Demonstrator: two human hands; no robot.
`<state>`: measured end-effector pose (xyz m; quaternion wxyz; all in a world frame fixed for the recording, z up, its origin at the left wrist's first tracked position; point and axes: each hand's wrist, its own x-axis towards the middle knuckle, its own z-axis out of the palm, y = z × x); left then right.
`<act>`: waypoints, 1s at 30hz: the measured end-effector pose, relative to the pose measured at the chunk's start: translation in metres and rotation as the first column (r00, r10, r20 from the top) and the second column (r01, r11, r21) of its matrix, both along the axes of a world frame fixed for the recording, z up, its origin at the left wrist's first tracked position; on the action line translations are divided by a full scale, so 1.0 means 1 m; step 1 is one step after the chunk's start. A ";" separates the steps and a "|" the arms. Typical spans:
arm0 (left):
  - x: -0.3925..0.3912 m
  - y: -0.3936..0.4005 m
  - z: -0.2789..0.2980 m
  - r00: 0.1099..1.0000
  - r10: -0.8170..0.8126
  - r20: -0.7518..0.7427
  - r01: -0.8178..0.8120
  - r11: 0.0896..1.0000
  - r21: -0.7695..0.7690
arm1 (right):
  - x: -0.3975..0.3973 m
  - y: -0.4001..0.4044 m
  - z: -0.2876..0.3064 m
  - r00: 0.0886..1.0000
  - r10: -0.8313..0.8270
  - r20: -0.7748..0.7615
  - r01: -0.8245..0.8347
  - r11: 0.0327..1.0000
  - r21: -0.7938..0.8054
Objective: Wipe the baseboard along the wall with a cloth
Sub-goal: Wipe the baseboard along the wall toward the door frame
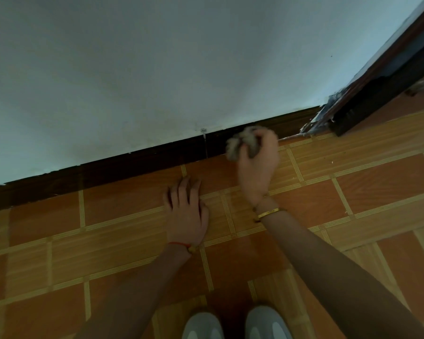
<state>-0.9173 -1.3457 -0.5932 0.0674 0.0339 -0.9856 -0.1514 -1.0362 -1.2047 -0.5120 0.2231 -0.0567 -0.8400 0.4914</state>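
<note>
Shoes (235, 324) below, right hand (257, 167) gripping cloth (240, 143) against baseboard (142, 165)

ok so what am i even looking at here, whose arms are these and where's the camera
There is one picture, taken by a camera worn on a person's head, looking down at their own arms. The right hand grips a bunched grey cloth against the dark baseboard where the pale wall meets the orange tiled floor. The left hand rests flat on the floor, holding nothing. The grey shoes at the bottom are the person's. A dark door frame stands at the right.
</note>
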 end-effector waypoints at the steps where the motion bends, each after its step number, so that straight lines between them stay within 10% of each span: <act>1: 0.000 0.000 0.000 1.000 0.005 0.005 -0.005 1.000 0.001 | -0.006 0.008 0.003 0.995 -0.096 -0.004 0.095 0.994 -0.055; 5: -0.001 0.001 0.000 0.999 0.011 0.039 -0.011 1.000 -0.005 | -0.014 0.018 0.010 0.987 -0.160 -0.031 0.158 0.986 -0.048; 14: -0.001 0.001 0.002 1.000 -0.002 0.020 0.002 1.000 -0.016 | 0.011 -0.027 0.008 0.970 0.237 -0.056 -0.230 0.967 0.105; 22: -0.001 0.002 0.002 0.999 0.008 0.040 -0.008 1.000 -0.002 | -0.012 0.014 0.017 0.987 -0.142 -0.075 0.139 0.989 -0.054; 30: 0.000 0.001 -0.001 1.000 -0.001 0.011 0.001 1.000 -0.019 | 0.019 -0.045 0.017 0.955 0.280 -0.092 -0.274 0.959 0.079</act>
